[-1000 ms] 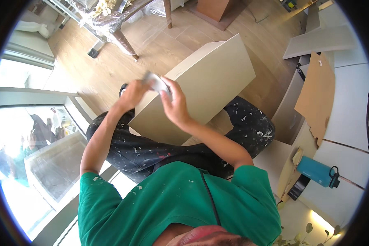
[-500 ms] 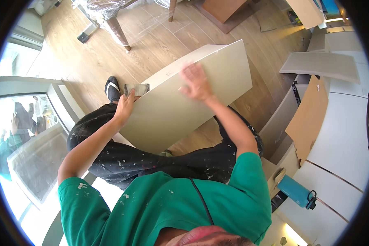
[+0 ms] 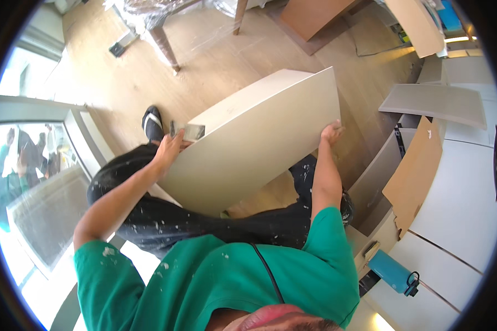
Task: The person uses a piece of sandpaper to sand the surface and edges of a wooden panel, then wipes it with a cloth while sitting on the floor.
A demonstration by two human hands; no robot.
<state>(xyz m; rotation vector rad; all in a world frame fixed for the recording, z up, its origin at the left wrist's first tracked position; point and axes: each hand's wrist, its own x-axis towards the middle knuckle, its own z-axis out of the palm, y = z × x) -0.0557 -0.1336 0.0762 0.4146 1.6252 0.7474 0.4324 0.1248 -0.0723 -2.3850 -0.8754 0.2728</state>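
A large cream drawer-like box (image 3: 248,143) stands tilted between my legs, its broad flat panel facing me. At the panel's left edge, my left hand (image 3: 170,148) is closed round what looks like a wide scraper with a smeared grey blade (image 3: 194,132). Its handle is hidden by my fingers, which also lie against the box's edge. My right hand (image 3: 331,133) grips the panel's right edge, fingers wrapped over it.
Plastic-wrapped furniture (image 3: 163,47) stands on the wooden floor ahead. On the right are an open drawer (image 3: 378,171), a torn cardboard sheet (image 3: 417,174), a loose grey panel (image 3: 433,103) and a blue bottle (image 3: 391,271). A glass door (image 3: 44,182) is at left.
My right hand has moved from the panel's flat face to its right edge and closed on it. My left hand keeps its place with the scraper. The whole view has shifted slightly.
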